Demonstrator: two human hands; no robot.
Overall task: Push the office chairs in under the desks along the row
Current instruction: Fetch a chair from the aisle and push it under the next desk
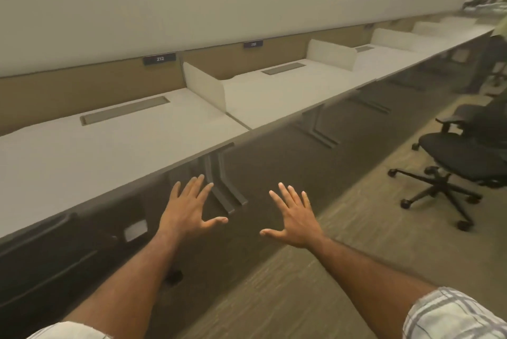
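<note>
A long row of white desks [115,141] runs from the lower left to the upper right along the wall. A black office chair [461,157] on castors stands out in the aisle at the right, away from the desk edge and well beyond my hands. My left hand [189,207] and my right hand [293,218] are both stretched out in front of me with fingers spread, holding nothing, in the air before the dark gap under the desk. A dark chair part [49,231] seems to sit under the desk at the lower left; it is blurred.
White dividers [204,86] split the desk row into stations, numbered 212 on a wall plate [160,59]. Grey desk legs [225,182] stand under the tops just past my hands. Carpeted aisle [315,284] runs to the right. More dark chairs [496,70] show at the far end.
</note>
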